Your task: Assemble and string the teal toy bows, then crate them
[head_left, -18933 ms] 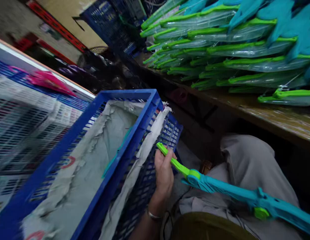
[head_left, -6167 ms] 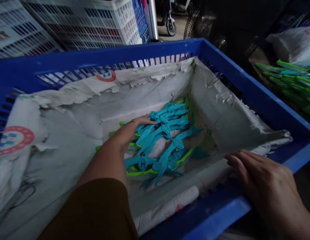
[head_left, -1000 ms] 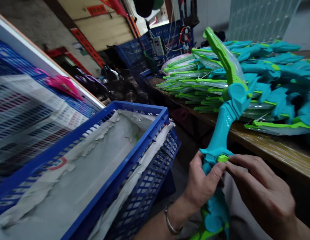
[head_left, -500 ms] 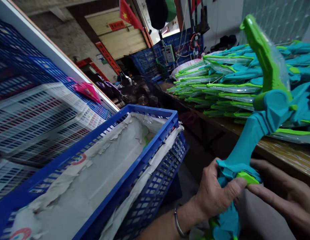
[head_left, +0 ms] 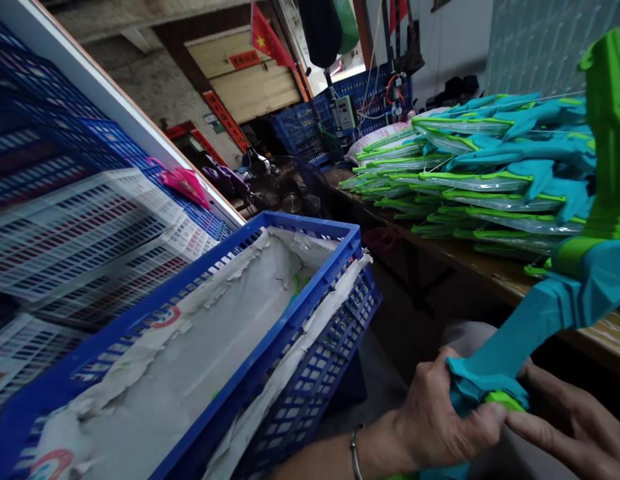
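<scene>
Left hand [head_left: 435, 413]: gripped the teal-and-green piece [head_left: 515, 340], thumb at its green tab [head_left: 505, 400].
Right hand [head_left: 583, 430]: fingertip beside that; whether gripping, I couldn't tell (frame-cropped).
Piece: right of the blue crate [head_left: 285, 333], lower part hidden.

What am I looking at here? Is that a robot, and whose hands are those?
There's no robot here! These are a person's own two bare hands. The person wears a camera on their head, so every picture shows what's in front of and below it.

The left hand, with a bracelet on its wrist, grips a teal-and-green plastic piece that looks like a toy bow. The right hand has its fingers up against it, near a small green part.

Behind, many similar pieces are piled on a wooden table. To the left is a blue plastic crate with a torn, pale liner inside.
</scene>
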